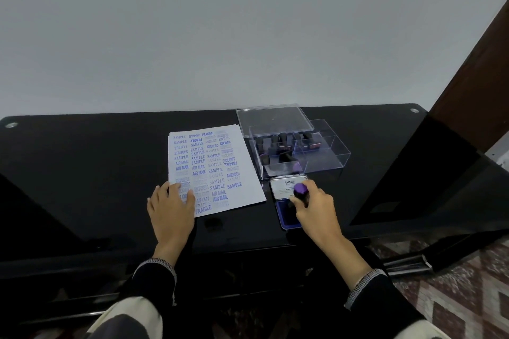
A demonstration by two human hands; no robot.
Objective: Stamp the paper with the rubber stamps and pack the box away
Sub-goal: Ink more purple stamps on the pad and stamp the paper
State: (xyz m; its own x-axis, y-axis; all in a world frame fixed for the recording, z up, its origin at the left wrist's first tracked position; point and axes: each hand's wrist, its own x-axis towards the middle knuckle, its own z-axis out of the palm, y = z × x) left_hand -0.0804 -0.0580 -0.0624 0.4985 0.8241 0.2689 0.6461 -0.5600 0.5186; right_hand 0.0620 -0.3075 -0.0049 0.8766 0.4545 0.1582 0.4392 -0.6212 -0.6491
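Stamp in use: a rubber stamp with a purple rounded handle point(300, 190) is gripped from above by the right hand point(312, 208), fingers wrapped round its shaft, its face down on the ink pad; likely being inked for another print.
Ink pad: a blue ink pad in an open metal tin point(286, 213) lies on the table just right of the paper's near corner, its white-labelled lid point(283, 186) folded back toward the box, so the stamp has only a short way to go to the paper.
Paper: a white sheet of paper point(249, 170) lies at mid-table, already crowded with blue prints such as SAMPLE, AIR MAIL and FRAGILE; bare space shows mostly along its right margin and lower right corner.
Left hand: the left hand point(172, 202) lies flat and open, holding nothing, pressing the sheet's near left corner, apparently to stop it sliding.
Box: a clear plastic box point(325, 157) stands just beyond the tin, several dark-handled stamps point(276, 142) inside its left compartments; its clear lid point(274, 118) sits behind, off the box.
Table: a glossy black table point(82, 173) carries everything.
In the way: the raised tin lid stands between the hand and the box, so packing away probably means closing the tin first.
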